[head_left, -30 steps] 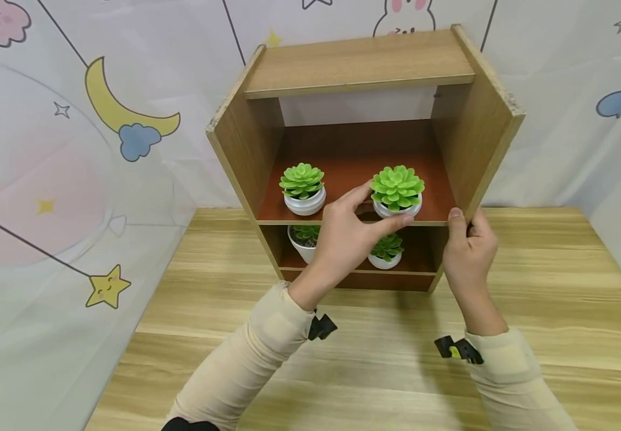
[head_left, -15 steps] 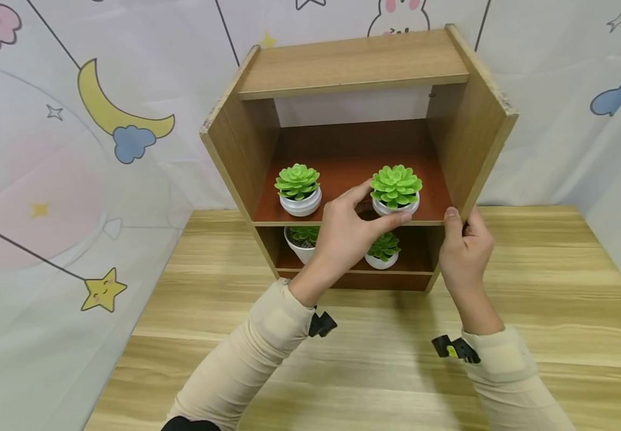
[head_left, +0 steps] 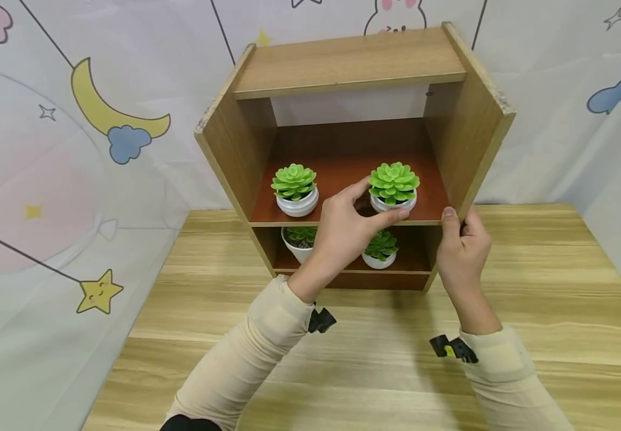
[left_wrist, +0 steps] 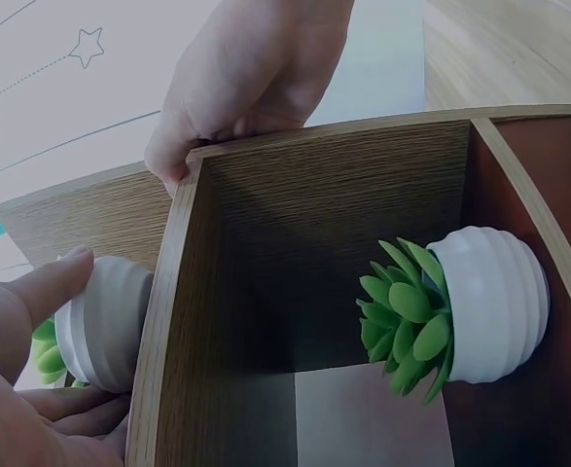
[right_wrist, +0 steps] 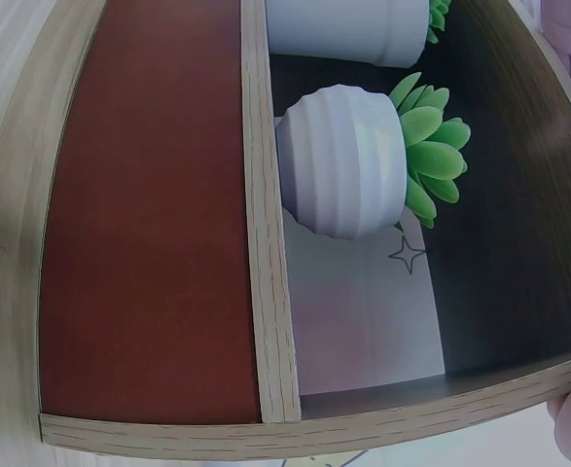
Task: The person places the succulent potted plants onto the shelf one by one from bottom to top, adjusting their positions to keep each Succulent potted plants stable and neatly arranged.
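Observation:
My left hand (head_left: 343, 224) holds the white pot of a bright green succulent (head_left: 393, 182) on the upper shelf, at the right. The thumb lies along the front of the pot and the other fingers reach round its far left side. In the left wrist view the same white pot (left_wrist: 107, 326) shows between thumb and fingers. My right hand (head_left: 462, 254) grips the front edge of the right side panel of the wooden shelf unit (head_left: 350, 63), thumb on the inner side. Another succulent in a white pot (head_left: 297, 203) stands at the left of the upper shelf.
On the lower shelf stand two darker green potted plants, one at the left (head_left: 298, 242), partly hidden by my left hand, and one at the right (head_left: 379, 248). The unit rests on a wood-grain table (head_left: 375, 347), close to a patterned backdrop (head_left: 181, 36).
The head view has shifted slightly. My left hand and its succulent have moved a little right and back relative to the shelf. My right hand keeps its grip on the panel.

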Demonstrator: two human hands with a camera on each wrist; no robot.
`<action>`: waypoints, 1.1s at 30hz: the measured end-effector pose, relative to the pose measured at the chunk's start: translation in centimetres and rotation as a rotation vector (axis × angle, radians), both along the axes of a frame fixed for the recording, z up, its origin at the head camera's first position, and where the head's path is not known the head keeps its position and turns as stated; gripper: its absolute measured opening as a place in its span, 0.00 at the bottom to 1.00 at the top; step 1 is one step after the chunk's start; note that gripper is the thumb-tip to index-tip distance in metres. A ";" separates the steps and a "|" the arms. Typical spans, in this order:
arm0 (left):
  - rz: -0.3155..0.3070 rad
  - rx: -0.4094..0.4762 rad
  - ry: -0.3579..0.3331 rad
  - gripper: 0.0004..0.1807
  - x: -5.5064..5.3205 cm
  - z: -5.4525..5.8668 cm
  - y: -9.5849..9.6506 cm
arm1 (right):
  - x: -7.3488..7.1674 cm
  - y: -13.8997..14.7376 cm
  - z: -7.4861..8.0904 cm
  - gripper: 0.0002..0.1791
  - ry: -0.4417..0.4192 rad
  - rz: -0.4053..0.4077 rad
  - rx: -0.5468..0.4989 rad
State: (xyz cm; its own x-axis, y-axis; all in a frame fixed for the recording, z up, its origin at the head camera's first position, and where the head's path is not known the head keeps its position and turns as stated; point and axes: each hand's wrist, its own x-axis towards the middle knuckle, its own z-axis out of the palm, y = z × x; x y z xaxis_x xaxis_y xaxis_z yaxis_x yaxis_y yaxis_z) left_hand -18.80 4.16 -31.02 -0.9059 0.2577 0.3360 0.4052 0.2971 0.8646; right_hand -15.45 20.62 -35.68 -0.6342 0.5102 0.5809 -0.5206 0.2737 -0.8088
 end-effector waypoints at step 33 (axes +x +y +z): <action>0.016 -0.119 0.001 0.38 -0.9 0.8 0.3 | 0.1 0.1 0.0 0.13 -0.017 -0.006 0.004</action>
